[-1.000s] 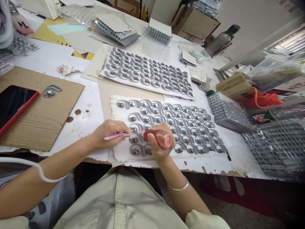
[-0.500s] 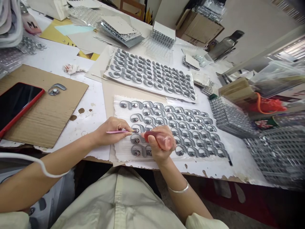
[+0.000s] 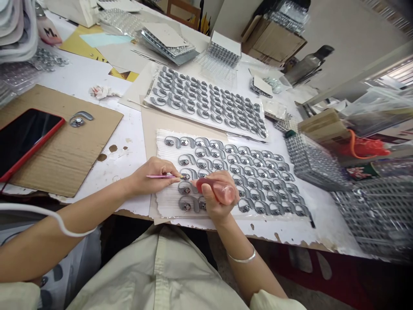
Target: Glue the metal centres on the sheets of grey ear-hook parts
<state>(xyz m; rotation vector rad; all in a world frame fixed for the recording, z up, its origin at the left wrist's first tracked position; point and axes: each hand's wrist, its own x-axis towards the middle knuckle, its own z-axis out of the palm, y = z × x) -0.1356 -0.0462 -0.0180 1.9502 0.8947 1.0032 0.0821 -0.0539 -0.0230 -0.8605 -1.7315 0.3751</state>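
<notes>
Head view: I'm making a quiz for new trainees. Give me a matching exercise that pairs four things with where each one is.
Things:
1. phone
2. pink tweezers
3. red handle
4. crumpled tissue

Places:
A. right hand
B. white table
C. left hand
D. cardboard

Pairs: 1-D, 2-C, 3-A, 4-B

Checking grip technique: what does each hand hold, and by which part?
Left hand pinches a slim pink tool near its tip; right hand wraps a red translucent handle around its middle.
</notes>
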